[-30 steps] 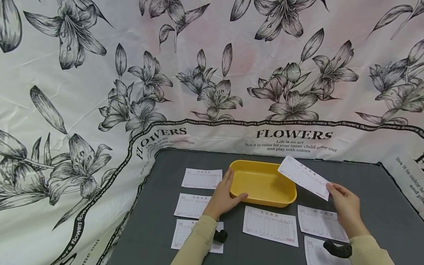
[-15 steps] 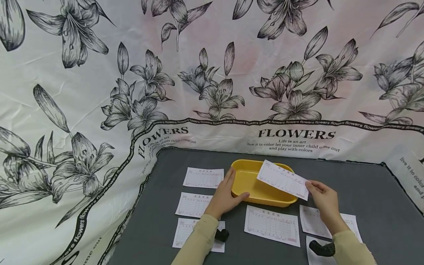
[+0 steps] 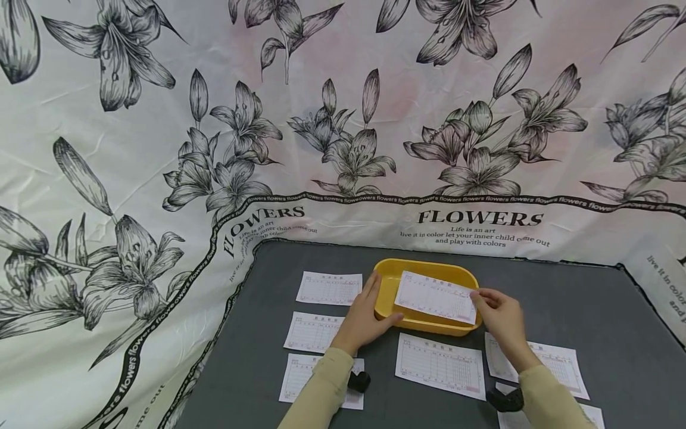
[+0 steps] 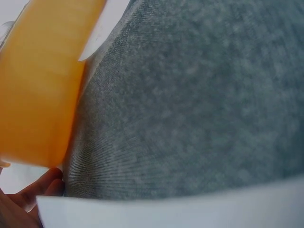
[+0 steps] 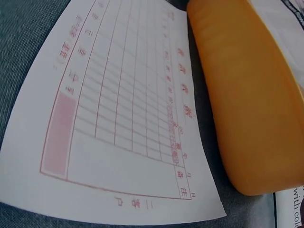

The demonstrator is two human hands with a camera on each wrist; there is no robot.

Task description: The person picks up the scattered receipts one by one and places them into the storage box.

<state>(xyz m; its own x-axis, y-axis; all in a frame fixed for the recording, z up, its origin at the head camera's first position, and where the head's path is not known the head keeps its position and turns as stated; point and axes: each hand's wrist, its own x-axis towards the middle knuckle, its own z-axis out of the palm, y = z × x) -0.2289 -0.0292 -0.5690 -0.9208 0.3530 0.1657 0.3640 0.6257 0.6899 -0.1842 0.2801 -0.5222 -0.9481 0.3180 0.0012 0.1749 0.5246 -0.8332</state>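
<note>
A white printed form (image 3: 435,297), a ruled slip with small red print, slants over the yellow plastic tray (image 3: 388,275). My right hand (image 3: 501,325) pinches its right end between thumb and fingers, close to the tray's right rim. My left hand (image 3: 361,319) holds the tray at its near left corner, fingers along the left side and thumb across the front rim. In the left wrist view the tray's outer wall (image 4: 38,90) shows, with fingertips (image 4: 50,178) low beside it. The right wrist view shows another form (image 5: 123,109) lying next to the tray.
Similar forms lie on the dark grey cloth: a column at left with a top one (image 3: 329,288), one in front of the tray (image 3: 440,364), and others under the right forearm (image 3: 560,364). A flower-printed curtain (image 3: 343,149) stands behind.
My right hand has moved left and slightly down, carrying the form from the tray's right side to over its middle. The left hand keeps its place on the tray.
</note>
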